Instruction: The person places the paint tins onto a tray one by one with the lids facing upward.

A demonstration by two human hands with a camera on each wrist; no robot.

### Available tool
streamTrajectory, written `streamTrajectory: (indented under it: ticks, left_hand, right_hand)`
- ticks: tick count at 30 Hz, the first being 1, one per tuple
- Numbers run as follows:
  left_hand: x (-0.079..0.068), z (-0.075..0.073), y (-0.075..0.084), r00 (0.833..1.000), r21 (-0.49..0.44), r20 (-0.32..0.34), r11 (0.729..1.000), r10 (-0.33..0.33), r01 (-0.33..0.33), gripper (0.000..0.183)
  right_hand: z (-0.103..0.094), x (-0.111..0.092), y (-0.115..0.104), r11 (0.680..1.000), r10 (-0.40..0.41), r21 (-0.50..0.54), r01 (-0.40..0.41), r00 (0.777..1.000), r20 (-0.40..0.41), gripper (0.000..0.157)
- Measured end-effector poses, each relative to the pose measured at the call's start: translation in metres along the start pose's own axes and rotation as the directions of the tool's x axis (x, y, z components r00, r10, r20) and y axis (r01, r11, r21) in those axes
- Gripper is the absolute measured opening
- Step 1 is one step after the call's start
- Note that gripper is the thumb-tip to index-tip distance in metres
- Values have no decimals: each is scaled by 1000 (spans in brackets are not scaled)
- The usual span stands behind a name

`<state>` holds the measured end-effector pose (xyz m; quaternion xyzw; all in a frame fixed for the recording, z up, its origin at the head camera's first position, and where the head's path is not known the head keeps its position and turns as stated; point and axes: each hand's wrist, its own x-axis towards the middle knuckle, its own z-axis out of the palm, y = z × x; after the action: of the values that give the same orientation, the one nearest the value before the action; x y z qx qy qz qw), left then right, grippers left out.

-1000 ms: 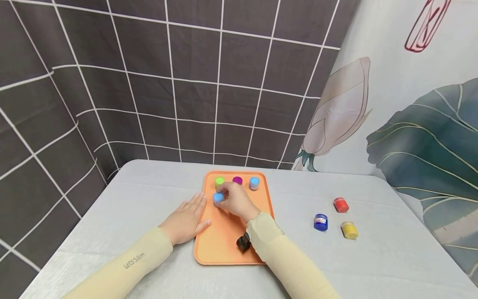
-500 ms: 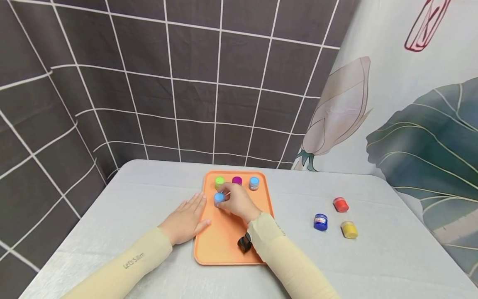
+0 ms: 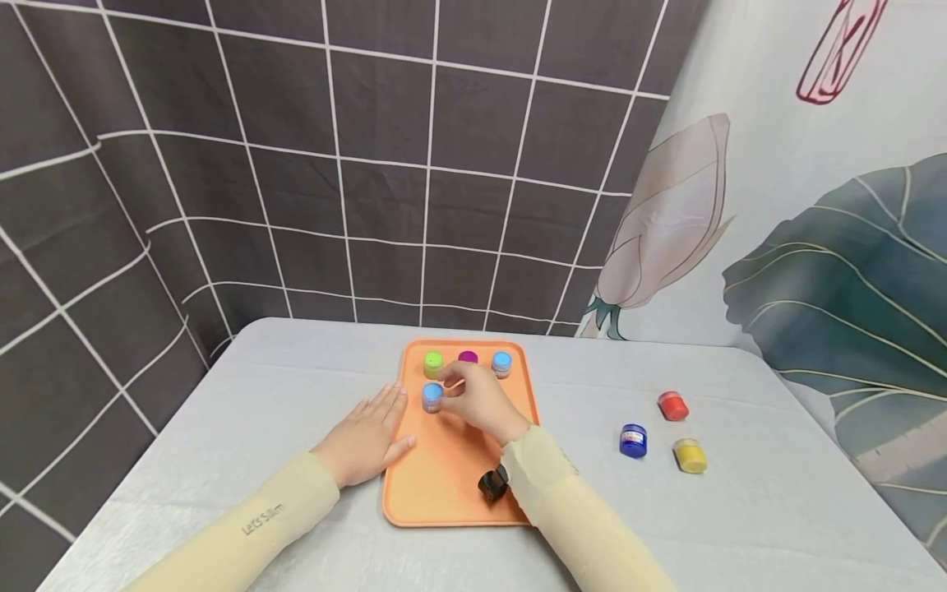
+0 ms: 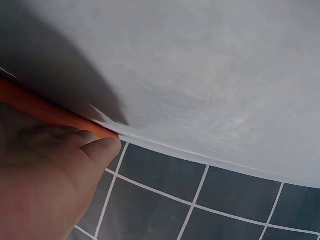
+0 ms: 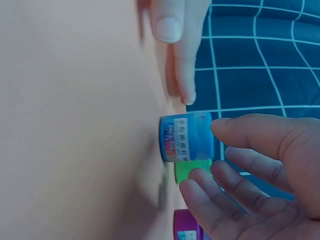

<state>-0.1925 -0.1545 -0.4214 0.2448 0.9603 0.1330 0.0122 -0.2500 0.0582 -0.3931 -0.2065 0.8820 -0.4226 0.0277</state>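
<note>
The light-blue paint jar [image 3: 432, 398] stood upright on the left of the orange tray [image 3: 432, 485], just nearer than the green-lidded jar [image 3: 433, 365]. The right hand [image 3: 479, 403] spread its fingers clear of it, thumb at the lid, contact uncertain. The step seemed to be release; the next move probably called for backing off without nudging the jar. The left hand [image 3: 362, 441], fingers straight, lay at the tray's left edge. Farther right sat the red jar [image 3: 673, 405], dark-blue jar [image 3: 633, 441] and yellow jar [image 3: 690, 456].

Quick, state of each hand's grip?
Left hand: open, resting on the orange rectangular plastic tray.
Right hand: open, holding nothing, beside the light-blue cylindrical plastic jar.
</note>
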Motion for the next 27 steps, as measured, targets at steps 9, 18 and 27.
streamTrajectory:
  ticks: [9,18,27]
  left_hand:
    - [0,0,1,1000,-8,-1,1000,1,-1,73]
    - [-2,-4,4,1000,-1,15,1000,-6,6,71]
    - [-2,-5,4,1000,-5,15,1000,-9,10,71]
  right_hand:
    - [-18,-19,6,994,-61,-95,56,997,-51,22]
    - [-38,-36,13,987,-67,-153,50,992,-110,22]
    - [-57,-53,18,975,-33,-222,2,991,-134,26]
